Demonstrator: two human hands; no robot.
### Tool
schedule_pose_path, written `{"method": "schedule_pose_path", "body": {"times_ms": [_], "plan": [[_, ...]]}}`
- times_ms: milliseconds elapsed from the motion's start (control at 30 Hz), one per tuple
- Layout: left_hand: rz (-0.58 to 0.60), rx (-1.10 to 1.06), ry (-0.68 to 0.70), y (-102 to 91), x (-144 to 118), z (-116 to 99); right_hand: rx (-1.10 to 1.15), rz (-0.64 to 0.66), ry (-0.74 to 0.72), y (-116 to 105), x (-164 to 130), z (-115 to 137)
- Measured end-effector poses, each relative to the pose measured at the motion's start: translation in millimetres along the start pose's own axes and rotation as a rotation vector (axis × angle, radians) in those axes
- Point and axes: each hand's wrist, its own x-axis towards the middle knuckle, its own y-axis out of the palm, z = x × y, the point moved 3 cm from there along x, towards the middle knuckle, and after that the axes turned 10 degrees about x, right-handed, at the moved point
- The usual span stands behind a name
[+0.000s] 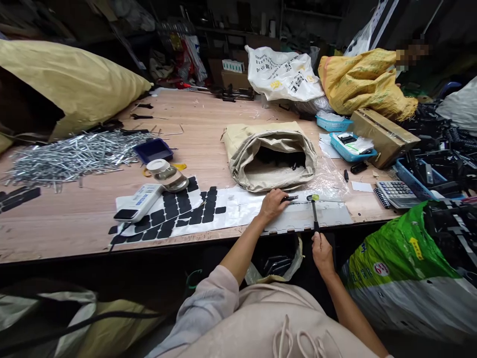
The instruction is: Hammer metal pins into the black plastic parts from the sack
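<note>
Here, your right hand hangs below the counter edge, fingers closed on the thin black handle of a small hammer whose yellow-marked head rests on the grey metal plate. At ten o'clock from it, your left hand, arm stretched forward, pinches a slim black part flat against that plate. Farther, at twelve, a rolled-down beige sack gapes.

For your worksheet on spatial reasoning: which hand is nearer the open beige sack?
Left. The left hand rests just below the open beige sack; the right hand is off the table's edge.
</note>
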Motion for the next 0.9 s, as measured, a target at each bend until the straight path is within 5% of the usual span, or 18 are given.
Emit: {"method": "schedule_pose_path", "body": {"times_ms": [333,600,900], "plan": [[0.074,-0.211,-0.177,10.8,3,21,0.07,0.03,0.066,-6,-3,12],[0.092,-0.211,-0.189,13.5,3,20,0.022,0.11,-0.031,6,-4,47],[0.095,-0.215,-0.185,14.2,4,19,-0.043,0.138,-0.045,14,1,49]]}}
